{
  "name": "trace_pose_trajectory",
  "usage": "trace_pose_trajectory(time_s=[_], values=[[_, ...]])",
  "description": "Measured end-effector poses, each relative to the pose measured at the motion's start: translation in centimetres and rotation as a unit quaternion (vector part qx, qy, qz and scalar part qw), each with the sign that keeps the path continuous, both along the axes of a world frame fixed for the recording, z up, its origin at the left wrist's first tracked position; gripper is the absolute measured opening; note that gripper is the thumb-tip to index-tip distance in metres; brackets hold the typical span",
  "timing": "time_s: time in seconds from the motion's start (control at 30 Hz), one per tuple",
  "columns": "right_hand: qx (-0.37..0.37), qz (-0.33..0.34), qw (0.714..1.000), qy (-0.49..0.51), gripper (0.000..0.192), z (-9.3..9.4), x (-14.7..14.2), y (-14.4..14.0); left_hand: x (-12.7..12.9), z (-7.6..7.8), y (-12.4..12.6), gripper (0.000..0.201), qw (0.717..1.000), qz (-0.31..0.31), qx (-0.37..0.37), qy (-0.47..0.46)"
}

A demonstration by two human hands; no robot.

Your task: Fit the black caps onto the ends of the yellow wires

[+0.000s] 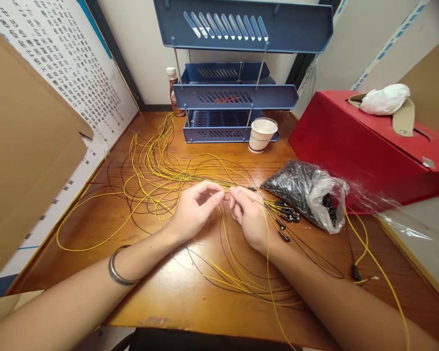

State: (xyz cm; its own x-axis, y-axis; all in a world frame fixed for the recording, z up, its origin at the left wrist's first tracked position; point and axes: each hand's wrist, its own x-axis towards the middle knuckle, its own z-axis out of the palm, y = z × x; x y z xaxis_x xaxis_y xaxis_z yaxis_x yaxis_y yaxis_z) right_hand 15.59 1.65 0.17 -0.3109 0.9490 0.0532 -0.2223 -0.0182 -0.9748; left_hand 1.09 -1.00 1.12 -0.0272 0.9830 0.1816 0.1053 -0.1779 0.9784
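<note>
Right hand (247,209) has the yellow wires (190,176) pinched above the desk (161,292), can't tell if the left hand (199,207) grips any, and ngl that strand (268,236) over the right wrist could snag if yanked back.

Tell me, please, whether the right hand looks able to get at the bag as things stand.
Probably yes: the bag lies close to the right hand, with only thin wires and small black connectors between them, though that hand seems busy pinching wires.
</note>
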Motion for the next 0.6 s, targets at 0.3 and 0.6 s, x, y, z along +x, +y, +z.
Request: trace_pose_trajectory(time_s=[0.3, 0.6], values=[[0.023, -0.033, 0.999, -0.010, 0.043, -0.09, -0.07, -0.32, 0.55, 0.11, -0.15, 0.011, 0.999, 0.024, 0.018, -0.013], [0.012, -0.034, 0.999, -0.007, 0.041, 0.05, -0.07, -0.36, 0.58, -0.29, -0.28, 0.014, 0.999, 0.028, 0.011, -0.038]])
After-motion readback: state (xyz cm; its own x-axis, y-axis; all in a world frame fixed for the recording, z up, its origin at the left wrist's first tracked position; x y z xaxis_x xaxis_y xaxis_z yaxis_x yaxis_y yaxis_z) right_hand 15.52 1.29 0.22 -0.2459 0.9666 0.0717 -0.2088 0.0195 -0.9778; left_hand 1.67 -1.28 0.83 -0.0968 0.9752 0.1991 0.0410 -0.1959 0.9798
